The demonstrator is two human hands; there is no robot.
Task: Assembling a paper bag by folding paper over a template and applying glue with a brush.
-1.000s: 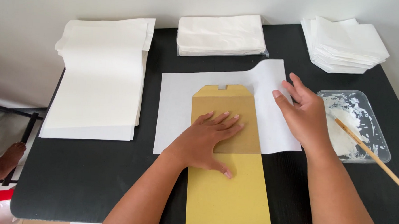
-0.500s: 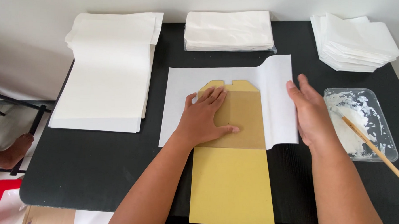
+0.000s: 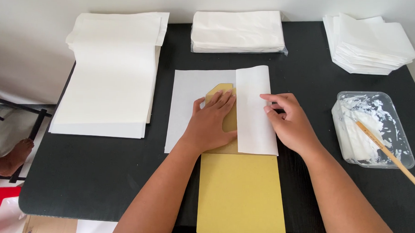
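Observation:
A long yellow-brown card template (image 3: 239, 195) lies on a white paper sheet (image 3: 189, 97) in the middle of the black table (image 3: 99, 172). My left hand (image 3: 214, 121) presses flat on the template's upper part, fingers spread. My right hand (image 3: 290, 124) folds the sheet's right side (image 3: 256, 113) leftward over the template; its fingertips pinch and press the folded flap at its right edge. The flap covers the template's right half there.
A big stack of white sheets (image 3: 110, 76) lies at the left. A wrapped white pack (image 3: 238, 32) sits at the back, folded white bags (image 3: 371, 44) at the back right. A clear tray of white paste (image 3: 372, 129) with a wooden brush handle (image 3: 390, 155) stands right. Someone's bare foot (image 3: 13, 158) is on the floor, left.
The sheet's right side has been lifted and folded leftward over the template by my right hand. My left hand slid slightly up and stays pressing the template.

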